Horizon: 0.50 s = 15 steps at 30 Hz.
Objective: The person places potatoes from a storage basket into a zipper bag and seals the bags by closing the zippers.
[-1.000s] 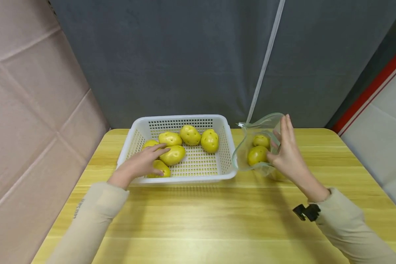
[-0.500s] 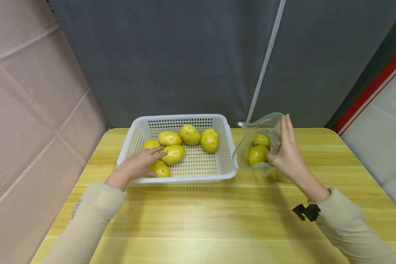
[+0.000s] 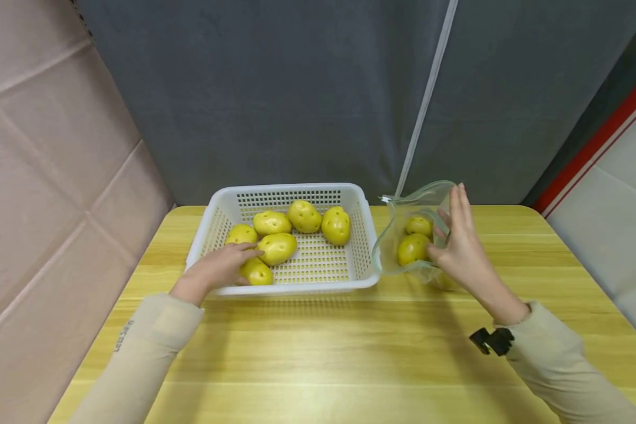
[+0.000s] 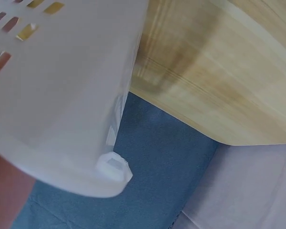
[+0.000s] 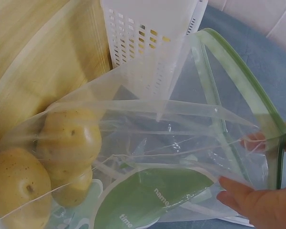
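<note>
In the head view my left hand (image 3: 217, 268) reaches over the front left side of a white plastic basket (image 3: 318, 287). Its fingers and thumb lie around the left end of a yellow potato (image 3: 258, 273); the grip is partly hidden. More potatoes lie beside it, one (image 3: 278, 248) close to my fingertips. On the right, my right hand (image 3: 458, 244) holds the mouth of a clear zip bag (image 3: 385, 247) with a green rim, which gapes to the left. Several potatoes show inside, one being a large potato (image 5: 69, 138) in the right wrist view.
Both the basket and the bag stand on a wooden table (image 3: 307, 353). A grey curtain (image 3: 270, 100) hangs right behind the table's far edge. Pale panels (image 3: 47, 176) rise at the left. The left wrist view mostly shows the basket's wall (image 4: 62, 95).
My left hand has drawn back a little to the left and lower, its fingers and thumb drawing closer around the front left potato. The right hand and bag stay put.
</note>
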### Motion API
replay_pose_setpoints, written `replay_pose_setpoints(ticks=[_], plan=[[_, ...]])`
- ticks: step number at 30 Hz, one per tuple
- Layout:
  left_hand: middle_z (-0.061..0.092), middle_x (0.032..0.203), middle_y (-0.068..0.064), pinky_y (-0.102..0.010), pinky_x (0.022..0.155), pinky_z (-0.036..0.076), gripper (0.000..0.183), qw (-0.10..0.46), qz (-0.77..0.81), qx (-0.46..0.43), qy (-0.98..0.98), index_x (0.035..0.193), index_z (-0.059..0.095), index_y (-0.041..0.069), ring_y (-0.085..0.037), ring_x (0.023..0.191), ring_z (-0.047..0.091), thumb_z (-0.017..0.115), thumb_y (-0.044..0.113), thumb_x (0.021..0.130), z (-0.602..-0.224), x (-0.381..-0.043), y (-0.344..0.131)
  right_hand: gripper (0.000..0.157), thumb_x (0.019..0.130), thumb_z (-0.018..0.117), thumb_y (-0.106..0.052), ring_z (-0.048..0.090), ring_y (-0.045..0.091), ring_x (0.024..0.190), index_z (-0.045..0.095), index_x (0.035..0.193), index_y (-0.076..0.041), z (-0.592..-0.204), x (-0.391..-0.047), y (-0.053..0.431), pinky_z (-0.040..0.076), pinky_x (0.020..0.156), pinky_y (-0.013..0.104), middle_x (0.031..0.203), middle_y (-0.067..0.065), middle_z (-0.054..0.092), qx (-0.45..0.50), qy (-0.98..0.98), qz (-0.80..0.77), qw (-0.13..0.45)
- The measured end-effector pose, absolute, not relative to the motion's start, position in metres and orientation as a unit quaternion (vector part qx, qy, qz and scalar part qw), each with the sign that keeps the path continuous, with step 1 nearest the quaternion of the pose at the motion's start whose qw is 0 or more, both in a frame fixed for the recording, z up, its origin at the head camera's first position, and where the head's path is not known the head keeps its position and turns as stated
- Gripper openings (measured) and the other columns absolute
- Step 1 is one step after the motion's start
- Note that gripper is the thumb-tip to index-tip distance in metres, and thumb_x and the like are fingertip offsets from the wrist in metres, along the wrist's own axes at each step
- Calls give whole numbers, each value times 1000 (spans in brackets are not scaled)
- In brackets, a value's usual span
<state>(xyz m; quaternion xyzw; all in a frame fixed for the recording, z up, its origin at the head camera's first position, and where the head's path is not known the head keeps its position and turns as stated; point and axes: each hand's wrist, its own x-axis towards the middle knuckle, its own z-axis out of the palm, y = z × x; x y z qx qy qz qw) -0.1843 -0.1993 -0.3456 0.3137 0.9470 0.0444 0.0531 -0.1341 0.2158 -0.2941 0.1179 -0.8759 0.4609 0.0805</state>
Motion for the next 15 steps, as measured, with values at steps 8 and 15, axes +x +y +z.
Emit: replay_pose_setpoints(ticks=[8, 15], plan=[[63, 121, -17, -46, 96, 50, 54, 69, 60, 317, 944, 122, 63, 2, -33, 111, 61, 80, 20, 74, -349, -187, -201, 110, 77, 51, 24, 14, 50, 142, -23, 149, -14, -295, -134, 216, 34, 102, 64, 156, 0, -31, 118, -871, 470, 81], [60, 127, -18, -48, 100, 47, 53, 98, 64, 297, 948, 125, 62, 3, -35, 118, 57, 77, 22, 79, -349, -186, -200, 110, 77, 52, 23, 15, 50, 142, -22, 149, -13, -296, -135, 216, 35, 101, 63, 156, 2, -31, 119, -873, 466, 83]])
